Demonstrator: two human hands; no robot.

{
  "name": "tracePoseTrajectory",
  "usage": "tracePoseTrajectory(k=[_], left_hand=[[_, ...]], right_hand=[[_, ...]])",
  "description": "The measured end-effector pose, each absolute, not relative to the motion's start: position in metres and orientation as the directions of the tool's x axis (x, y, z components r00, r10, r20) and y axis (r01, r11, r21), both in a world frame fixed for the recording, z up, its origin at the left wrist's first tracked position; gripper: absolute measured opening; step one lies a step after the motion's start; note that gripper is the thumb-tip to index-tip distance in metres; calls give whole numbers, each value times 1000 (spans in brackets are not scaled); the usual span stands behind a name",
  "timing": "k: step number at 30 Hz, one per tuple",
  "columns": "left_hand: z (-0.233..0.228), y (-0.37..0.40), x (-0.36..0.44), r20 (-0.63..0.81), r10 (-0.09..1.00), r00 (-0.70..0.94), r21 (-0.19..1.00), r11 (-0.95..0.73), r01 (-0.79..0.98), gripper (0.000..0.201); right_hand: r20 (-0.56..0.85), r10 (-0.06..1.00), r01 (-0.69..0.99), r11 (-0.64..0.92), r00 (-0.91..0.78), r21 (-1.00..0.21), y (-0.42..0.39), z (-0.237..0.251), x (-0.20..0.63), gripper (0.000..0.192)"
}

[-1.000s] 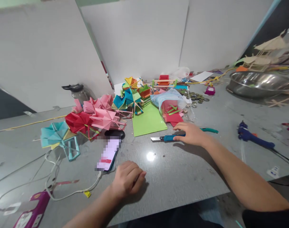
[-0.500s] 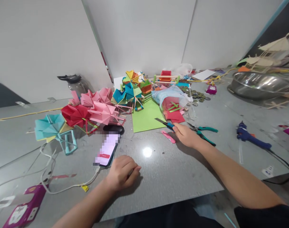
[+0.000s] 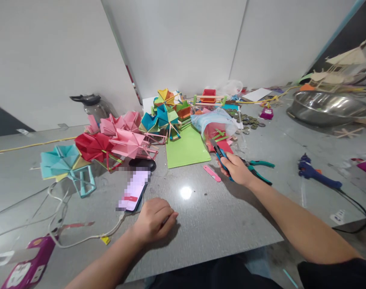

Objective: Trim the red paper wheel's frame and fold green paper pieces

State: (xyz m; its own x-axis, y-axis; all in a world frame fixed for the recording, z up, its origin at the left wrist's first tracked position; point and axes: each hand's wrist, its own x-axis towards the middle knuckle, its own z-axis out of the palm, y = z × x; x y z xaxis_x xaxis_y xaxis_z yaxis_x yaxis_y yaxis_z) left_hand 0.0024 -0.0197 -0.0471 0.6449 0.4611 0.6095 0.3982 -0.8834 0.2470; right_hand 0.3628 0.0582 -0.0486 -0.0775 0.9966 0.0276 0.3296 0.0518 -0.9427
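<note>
Fingers of the right hand (image 3: 238, 169) are clamped round a blue-and-black plastic-handled utility knife (image 3: 220, 151), at two o'clock from the round white light glare (image 3: 186, 193) on the smooth grey bench (image 3: 207, 224). Its dark nose tilts up and away, toward eleven o'clock from that hand; how much blade is out is too small to tell. The thumb lies along the handle's top, probably to steady it or reach a slider. A shadow below suggests that the hand is raised.

At eight o'clock the left hand (image 3: 155, 218) rests on the bench, fingers curled together with nothing visible in them, likely just propping that arm.

A slim pink plastic-handled tool (image 3: 212, 173) lies flat just left of the knife, and teal-handled metal pliers (image 3: 261, 163) lie with handles spread, beyond the right hand toward three o'clock, presumably for easy reach. Flat bright green paper sheets (image 3: 186, 152) sit at twelve o'clock, perhaps kept there to leave the near bench free.
</note>
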Motion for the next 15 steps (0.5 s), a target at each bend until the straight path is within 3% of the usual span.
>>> tracePoseTrajectory(k=[7, 15], left_hand=[[-48, -19, 3, 606, 446, 659, 251, -893, 374, 23], [-50, -19, 3, 592, 442, 674, 252, -896, 366, 27]], right_hand=[[-24, 998, 235, -10, -57, -972, 59, -45, 364, 21], [-33, 999, 152, -32, -2, -988, 63, -47, 365, 26]])
